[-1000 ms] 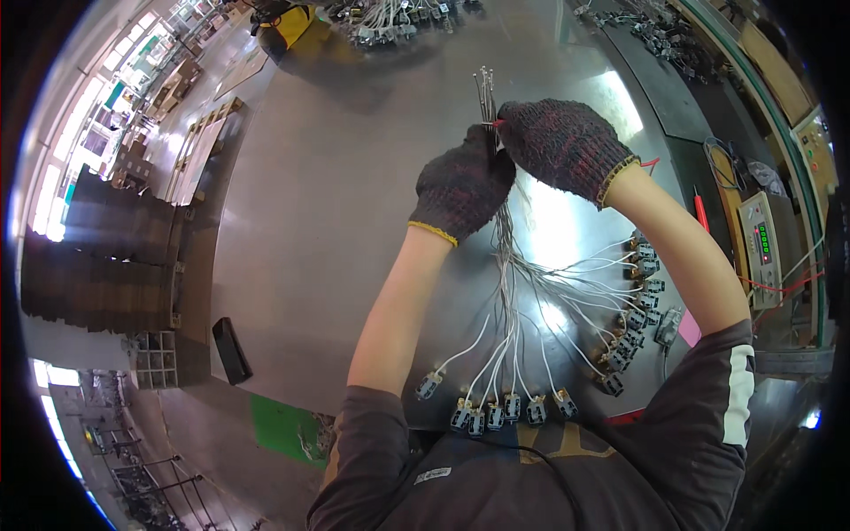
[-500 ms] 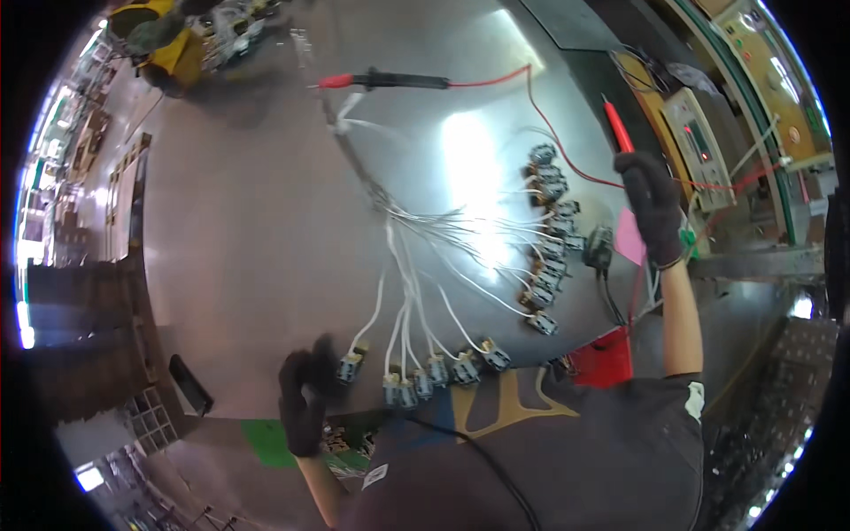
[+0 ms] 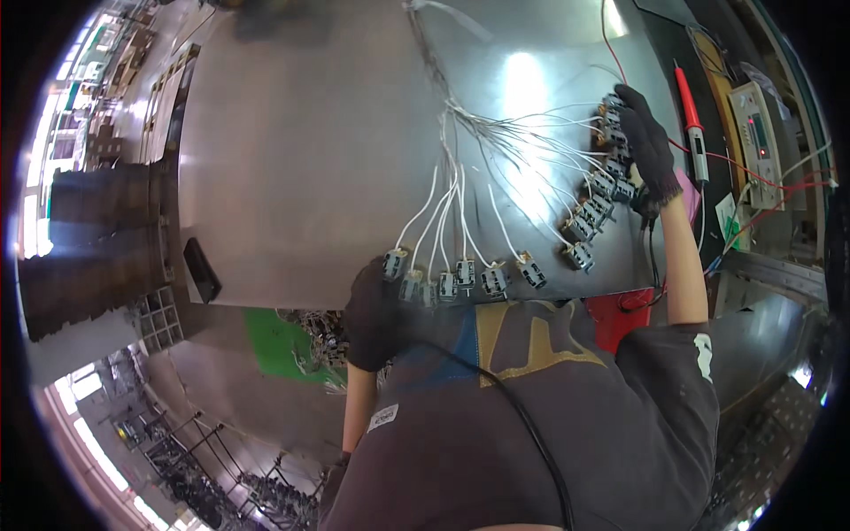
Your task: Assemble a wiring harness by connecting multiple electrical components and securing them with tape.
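Observation:
Both my hands wear dark gloves. My right hand (image 3: 648,150) reaches along the column of small grey connectors (image 3: 595,212) on the right of the metal table, fingers stretched out against the upper ones. Its palm side is hidden. My left hand (image 3: 376,310) is at the table's front edge, beside the row of similar connectors (image 3: 467,273); its fingers are blurred and partly hidden. White wires (image 3: 460,212) run from both groups into one bundle (image 3: 427,57) towards the far side. Just right of my right hand lies a red-tipped test probe (image 3: 688,102).
A beige meter (image 3: 755,142) with a lit red display stands at the right. A dark flat object (image 3: 202,270) lies at the table's left front corner. Below the front edge are a green sheet (image 3: 279,341) and a red bin (image 3: 620,320). A black cable (image 3: 505,389) crosses my shirt.
My right hand has let go of the red probe and moved onto the right-hand connectors. My left hand has come closer to the front row. The view has shifted, putting the far probe out of sight.

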`<state>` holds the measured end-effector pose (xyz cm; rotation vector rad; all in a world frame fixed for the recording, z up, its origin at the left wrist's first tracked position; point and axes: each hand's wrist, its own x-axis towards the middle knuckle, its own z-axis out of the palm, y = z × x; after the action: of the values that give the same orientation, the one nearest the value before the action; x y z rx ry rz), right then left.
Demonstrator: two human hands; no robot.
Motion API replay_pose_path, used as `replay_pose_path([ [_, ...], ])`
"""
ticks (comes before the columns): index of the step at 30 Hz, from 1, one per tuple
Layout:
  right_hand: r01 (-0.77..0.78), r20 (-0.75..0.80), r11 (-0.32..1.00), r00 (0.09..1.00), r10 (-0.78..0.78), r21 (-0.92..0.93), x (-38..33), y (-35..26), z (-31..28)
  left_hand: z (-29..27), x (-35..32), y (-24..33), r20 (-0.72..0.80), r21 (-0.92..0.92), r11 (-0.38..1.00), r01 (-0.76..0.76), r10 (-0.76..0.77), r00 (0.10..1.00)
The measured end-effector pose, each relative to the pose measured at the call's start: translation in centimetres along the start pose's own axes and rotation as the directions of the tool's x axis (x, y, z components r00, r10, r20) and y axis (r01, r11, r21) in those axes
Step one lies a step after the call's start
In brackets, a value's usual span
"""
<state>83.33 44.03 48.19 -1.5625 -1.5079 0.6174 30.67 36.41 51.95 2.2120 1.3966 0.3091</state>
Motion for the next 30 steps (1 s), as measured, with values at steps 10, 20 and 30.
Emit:
replay_pose_path([
  [10, -0.316, -0.433, 0.918, 0.812, 0.391, 0.238, -4.2, -3.6, 7.2, 3.0, 2.4, 1.0, -0.267, 0.030, 0.999, -0.035, 0.042, 0.963],
  [20, -0.294, -0.276, 0.821, 0.841, 0.465, 0.489, -4.8, -5.9, 7.1, 0.4, 5.3, 0.2, -0.256, -0.135, 0.983, -0.127, 0.089, 0.962],
  [30, -0.152, -0.560, 0.949, 0.777, 0.288, 0.278, -6.2, -1.0, -1.6, -1.4, 1.7, -3.5, -0.317, -0.118, 0.993, -0.011, -0.027, 0.948],
])
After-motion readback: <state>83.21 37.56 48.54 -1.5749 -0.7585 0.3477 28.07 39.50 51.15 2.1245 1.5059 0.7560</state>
